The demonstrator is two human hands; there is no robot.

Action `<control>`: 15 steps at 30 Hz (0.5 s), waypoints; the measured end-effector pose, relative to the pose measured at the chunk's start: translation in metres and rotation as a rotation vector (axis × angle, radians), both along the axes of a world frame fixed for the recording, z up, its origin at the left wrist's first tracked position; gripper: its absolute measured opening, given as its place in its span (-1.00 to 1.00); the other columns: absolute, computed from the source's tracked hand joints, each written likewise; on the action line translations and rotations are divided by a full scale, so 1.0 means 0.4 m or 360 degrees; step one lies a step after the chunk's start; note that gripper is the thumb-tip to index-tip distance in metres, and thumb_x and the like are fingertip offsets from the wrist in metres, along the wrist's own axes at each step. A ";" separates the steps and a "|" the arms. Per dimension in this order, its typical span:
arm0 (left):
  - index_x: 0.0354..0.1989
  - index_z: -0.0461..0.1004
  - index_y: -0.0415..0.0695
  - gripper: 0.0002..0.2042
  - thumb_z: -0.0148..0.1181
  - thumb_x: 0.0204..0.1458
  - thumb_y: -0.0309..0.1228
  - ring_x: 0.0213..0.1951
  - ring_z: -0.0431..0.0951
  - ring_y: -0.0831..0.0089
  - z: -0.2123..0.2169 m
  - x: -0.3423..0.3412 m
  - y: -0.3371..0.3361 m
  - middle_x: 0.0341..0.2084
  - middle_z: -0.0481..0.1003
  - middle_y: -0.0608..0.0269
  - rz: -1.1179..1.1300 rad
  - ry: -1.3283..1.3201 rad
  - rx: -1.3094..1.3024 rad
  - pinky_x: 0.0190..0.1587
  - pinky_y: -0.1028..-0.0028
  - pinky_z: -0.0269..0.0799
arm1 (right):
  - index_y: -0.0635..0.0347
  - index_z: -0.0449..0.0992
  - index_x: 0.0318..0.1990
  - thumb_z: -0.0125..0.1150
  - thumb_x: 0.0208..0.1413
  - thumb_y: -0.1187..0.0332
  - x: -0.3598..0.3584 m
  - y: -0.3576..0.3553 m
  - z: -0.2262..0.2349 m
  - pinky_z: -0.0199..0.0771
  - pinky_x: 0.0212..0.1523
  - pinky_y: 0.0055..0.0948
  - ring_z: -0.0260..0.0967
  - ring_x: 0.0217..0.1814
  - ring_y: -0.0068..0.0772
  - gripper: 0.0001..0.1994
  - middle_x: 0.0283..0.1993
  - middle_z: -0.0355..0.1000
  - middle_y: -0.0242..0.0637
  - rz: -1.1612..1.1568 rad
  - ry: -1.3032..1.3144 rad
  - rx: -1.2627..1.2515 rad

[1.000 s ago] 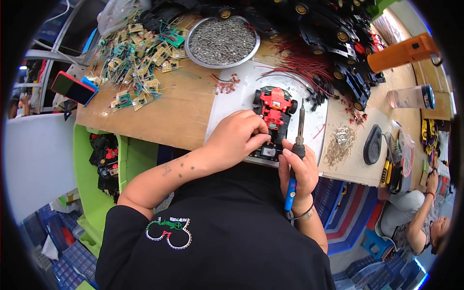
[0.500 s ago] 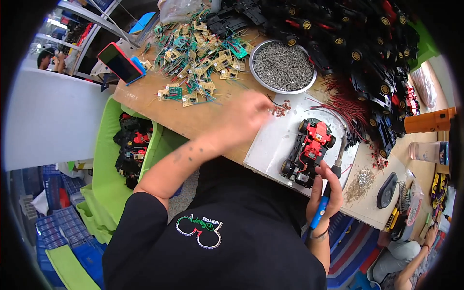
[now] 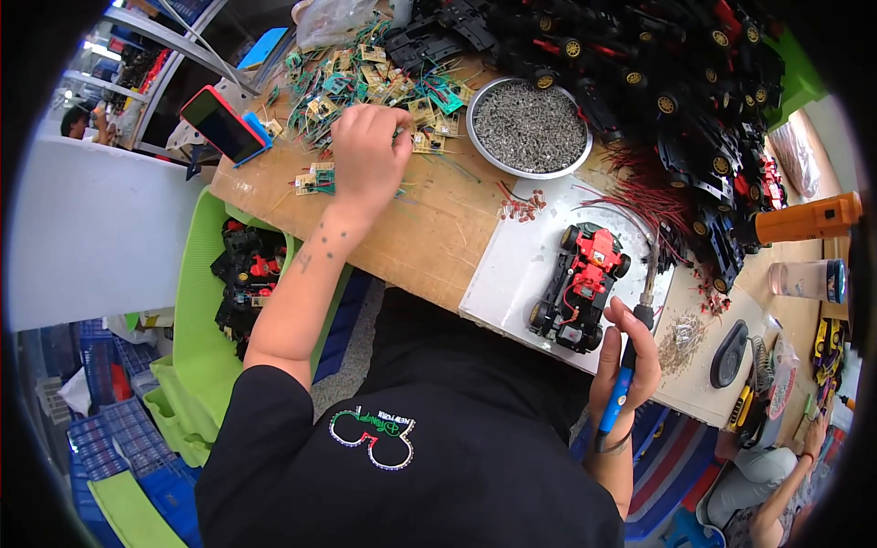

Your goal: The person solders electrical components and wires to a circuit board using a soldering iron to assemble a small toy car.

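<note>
My left hand (image 3: 370,151) is at the near edge of a heap of small circuit boards (image 3: 373,53) with thin wires. Its fingers are curled together, and what they hold, if anything, is hidden. My right hand (image 3: 632,365) grips a soldering iron (image 3: 618,397) by its blue handle, the metal tip pointing up and away from me. Just left of that hand, a toy car chassis (image 3: 582,288), black with red parts and a red wire, lies on a white board (image 3: 502,265). Small reddish-brown components (image 3: 523,206) are scattered on the board's far left corner.
A round metal bowl (image 3: 530,175) of screws stands beyond the board. Black car bodies (image 3: 676,78) are heaped at the far right, near red wires (image 3: 650,201). A phone (image 3: 222,125) leans at the left. A green bin (image 3: 196,274) holds more chassis. Another person's arm (image 3: 790,489) shows lower right.
My left hand has moved left and away from me, from beside the reddish-brown components to the circuit boards. My right hand, with the soldering iron, has shifted slightly right, off the chassis.
</note>
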State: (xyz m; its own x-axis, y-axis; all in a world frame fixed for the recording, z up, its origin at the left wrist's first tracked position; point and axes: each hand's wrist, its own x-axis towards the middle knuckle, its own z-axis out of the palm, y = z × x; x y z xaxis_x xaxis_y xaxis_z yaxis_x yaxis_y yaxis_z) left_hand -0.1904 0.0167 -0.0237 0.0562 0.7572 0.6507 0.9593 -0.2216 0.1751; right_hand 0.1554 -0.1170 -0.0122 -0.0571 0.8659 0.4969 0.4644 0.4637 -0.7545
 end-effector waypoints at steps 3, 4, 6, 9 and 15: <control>-0.34 0.54 -0.09 -0.82 0.32 -0.16 -0.56 -0.18 0.49 0.23 0.034 0.041 -0.048 -0.35 0.49 0.27 -0.0327 -0.0001 0.0206 -0.11 0.29 0.36 | 0.23 0.46 -0.03 0.18 0.12 0.67 -0.001 0.010 0.016 0.56 -0.06 -0.33 0.58 -0.13 -0.18 -0.73 -0.10 0.56 0.00 -0.0005 0.0069 0.0025; -0.36 0.54 -0.12 -0.82 0.31 -0.20 -0.58 -0.19 0.50 0.24 0.052 0.064 -0.067 -0.36 0.47 0.27 -0.0394 0.0056 0.0284 -0.14 0.29 0.39 | 0.23 0.48 -0.05 0.19 0.11 0.67 -0.003 0.020 0.027 0.56 -0.08 -0.35 0.58 -0.14 -0.16 -0.74 -0.13 0.57 -0.01 0.0028 0.0008 0.0072; -0.37 0.54 -0.12 -0.82 0.31 -0.21 -0.57 -0.19 0.50 0.25 0.063 0.089 -0.090 -0.36 0.47 0.28 -0.0488 0.0106 0.0304 -0.14 0.28 0.40 | 0.23 0.52 -0.09 0.23 0.09 0.66 -0.019 0.039 0.059 0.54 -0.17 -0.39 0.57 -0.23 -0.15 -0.76 -0.22 0.59 -0.03 0.0067 -0.0045 0.0152; -0.40 0.55 -0.14 -0.82 0.29 -0.26 -0.55 -0.18 0.51 0.27 0.052 0.111 -0.097 -0.36 0.47 0.30 -0.0579 0.0160 0.0322 -0.14 0.26 0.43 | 0.21 0.53 -0.07 0.29 0.03 0.67 -0.039 0.066 0.081 0.50 -0.32 -0.42 0.52 -0.36 -0.20 -0.71 -0.27 0.58 -0.13 0.0175 -0.0010 0.0270; -0.41 0.54 -0.14 -0.83 0.28 -0.27 -0.56 -0.15 0.52 0.26 0.052 0.127 -0.110 -0.35 0.49 0.29 -0.0727 0.0160 0.0349 -0.12 0.27 0.44 | 0.18 0.56 -0.11 0.33 -0.04 0.70 -0.072 0.089 0.097 0.42 -0.42 -0.49 0.43 -0.46 -0.30 -0.68 -0.35 0.55 -0.24 0.0187 -0.0056 0.0185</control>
